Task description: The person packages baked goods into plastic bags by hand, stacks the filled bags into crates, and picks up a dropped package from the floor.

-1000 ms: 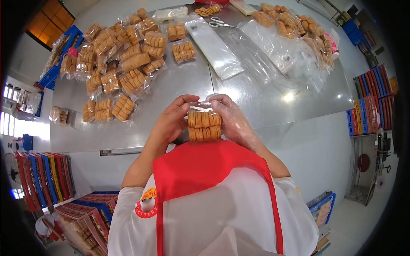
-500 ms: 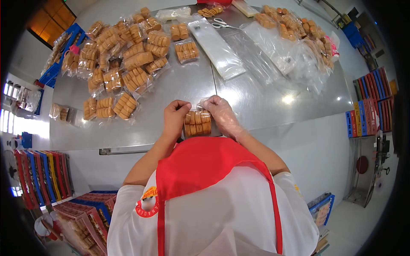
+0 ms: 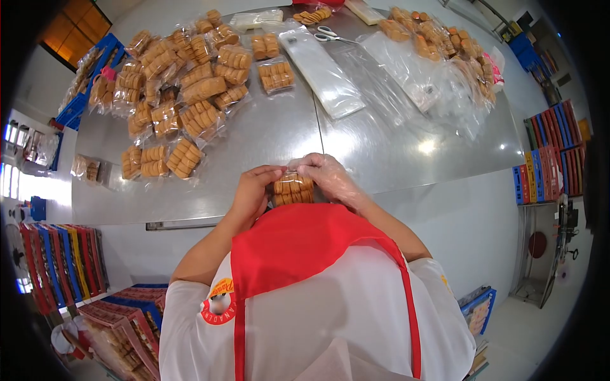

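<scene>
A clear plastic bag of round cookies (image 3: 293,189) stands between my hands at the table's near edge, its lower part hidden behind the red apron. My left hand (image 3: 255,185), bare, is closed at the bag's upper left, thumb and fingers pinching the plastic. On the other side my right hand (image 3: 329,176), in a thin clear glove, pinches the gathered top of the same bag. The fingertips of both hands nearly meet above the cookies.
Many filled cookie bags (image 3: 203,117) are heaped on the left of the steel table (image 3: 254,136). A stack of flat clear bags (image 3: 321,73), scissors (image 3: 327,33) and loose plastic (image 3: 445,95) lie farther back. More cookies (image 3: 460,41) are piled at the far right.
Both hands have come down toward me a little with the cookie bag. My fingers have moved closer together at its top, and the bag sits lower behind the apron.
</scene>
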A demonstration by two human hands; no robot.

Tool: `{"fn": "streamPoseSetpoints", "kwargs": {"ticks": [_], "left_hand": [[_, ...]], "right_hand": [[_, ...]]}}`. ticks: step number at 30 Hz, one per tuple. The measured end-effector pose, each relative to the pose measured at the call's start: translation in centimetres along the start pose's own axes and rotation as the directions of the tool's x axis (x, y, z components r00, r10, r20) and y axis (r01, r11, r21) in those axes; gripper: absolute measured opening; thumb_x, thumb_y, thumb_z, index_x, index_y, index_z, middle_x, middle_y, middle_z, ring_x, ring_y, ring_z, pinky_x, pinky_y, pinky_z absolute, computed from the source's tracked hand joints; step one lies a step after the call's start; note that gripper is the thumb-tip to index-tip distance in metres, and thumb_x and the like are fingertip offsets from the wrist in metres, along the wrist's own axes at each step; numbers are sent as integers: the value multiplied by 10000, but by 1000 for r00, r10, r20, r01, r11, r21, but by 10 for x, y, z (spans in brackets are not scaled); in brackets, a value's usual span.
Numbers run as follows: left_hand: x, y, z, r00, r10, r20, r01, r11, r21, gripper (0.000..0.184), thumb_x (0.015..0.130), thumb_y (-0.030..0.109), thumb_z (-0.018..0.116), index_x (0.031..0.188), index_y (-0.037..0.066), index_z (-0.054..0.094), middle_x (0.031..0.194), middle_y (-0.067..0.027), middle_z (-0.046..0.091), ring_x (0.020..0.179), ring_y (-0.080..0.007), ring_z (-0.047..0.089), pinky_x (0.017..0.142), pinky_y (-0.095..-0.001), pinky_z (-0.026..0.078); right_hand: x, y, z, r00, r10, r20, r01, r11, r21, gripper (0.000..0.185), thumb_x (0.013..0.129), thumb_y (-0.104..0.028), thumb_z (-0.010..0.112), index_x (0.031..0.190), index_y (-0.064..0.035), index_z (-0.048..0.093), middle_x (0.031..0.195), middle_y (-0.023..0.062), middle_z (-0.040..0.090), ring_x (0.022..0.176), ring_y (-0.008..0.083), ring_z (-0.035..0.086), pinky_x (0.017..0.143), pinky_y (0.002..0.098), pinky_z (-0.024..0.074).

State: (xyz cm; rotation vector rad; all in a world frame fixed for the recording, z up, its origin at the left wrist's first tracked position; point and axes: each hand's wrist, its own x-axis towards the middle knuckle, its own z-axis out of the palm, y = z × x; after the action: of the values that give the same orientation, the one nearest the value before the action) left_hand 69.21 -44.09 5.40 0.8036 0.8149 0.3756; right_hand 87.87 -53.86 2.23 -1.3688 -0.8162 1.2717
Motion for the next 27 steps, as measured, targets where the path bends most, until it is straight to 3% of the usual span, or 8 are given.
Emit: {"fn": "streamPoseSetpoints", "kwargs": {"ticks": [3,6,8,12,15,18,24,27], "left_hand": [[-1,1,-8,998,-33,60,34,999,-28,293,917,54,561,1170,-85,612,1072,-166,656,984,-258,645,902,-396,515],[-6,6,-10,992,-63,107,71,995,-67,286,907,56,555,1152,-68,633,1077,-155,657,997,-249,640,905,-383,509],[-7,6,-12,992,-49,112,53,998,-32,282,898,69,551,1131,-57,649,1096,-141,655,1013,-243,634,915,-378,501],[-2,-3,-15,987,87,132,-99,991,92,277,887,55,544,1118,-25,674,1154,-115,637,1071,-226,606,946,-362,475],[-3,-4,-26,951,173,255,-219,962,162,273,882,29,556,1120,-8,684,1203,-111,615,1140,-217,575,983,-347,448],[-11,-2,-28,903,245,354,-325,927,187,252,890,2,565,1101,6,703,1253,-104,589,1182,-212,551,1006,-329,428],[9,1,-23,871,325,369,-460,803,378,212,918,2,576,1067,21,726,1289,-80,571,1146,-186,558,951,-303,449],[14,14,-4,876,307,373,-452,792,409,204,920,35,578,1066,27,719,1287,-73,570,1077,-155,575,821,-268,485]], "right_hand": [[-7,-10,1,999,-25,32,26,999,-31,241,919,-150,592,1073,12,683,951,75,655,943,143,570,900,292,461],[-12,-16,2,996,8,88,-21,989,147,223,920,-130,580,1049,13,691,1009,72,672,980,136,576,923,286,457],[-16,-21,4,995,-35,96,21,989,148,218,920,-106,571,1063,11,687,1039,74,672,1003,135,579,930,283,459],[-14,-22,1,994,40,102,-47,997,65,217,943,-54,566,1124,19,660,1223,98,632,1156,178,551,1030,328,422],[-18,-28,-2,979,154,137,-150,988,-35,215,942,-45,576,1123,18,674,1219,104,640,1174,186,559,1037,320,424],[-27,-21,-2,968,-64,241,26,987,158,212,937,-43,598,1121,11,688,1218,110,644,1175,200,575,1053,316,418],[-16,-12,-7,966,-206,154,210,977,-16,230,949,-43,585,1155,26,662,1297,123,607,1176,219,578,1067,341,416],[-28,-26,-10,996,-84,-5,83,977,195,222,948,-25,564,1137,36,664,1292,144,614,1181,226,583,1056,343,430]]}}
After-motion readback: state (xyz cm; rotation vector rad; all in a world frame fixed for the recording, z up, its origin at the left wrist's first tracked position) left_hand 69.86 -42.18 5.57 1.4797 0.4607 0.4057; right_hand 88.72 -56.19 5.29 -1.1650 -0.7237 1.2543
